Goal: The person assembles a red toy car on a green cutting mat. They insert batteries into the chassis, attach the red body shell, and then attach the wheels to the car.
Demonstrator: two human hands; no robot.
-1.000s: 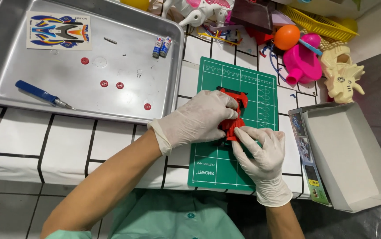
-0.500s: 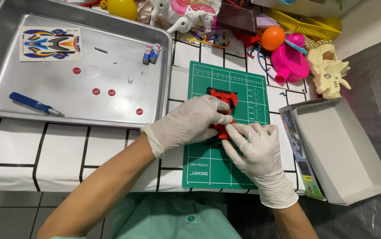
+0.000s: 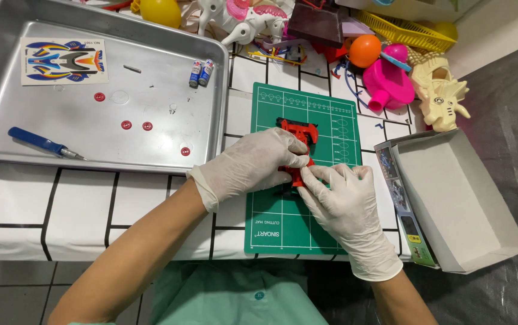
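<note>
Both gloved hands meet over the green mat. The right hand pinches the near end of the red car body with its fingertips; the left hand closes round the body's left side. Right of the right hand lies an open box. Left of the left hand, a steel tray holds a blue screwdriver; beyond it, two batteries.
</note>
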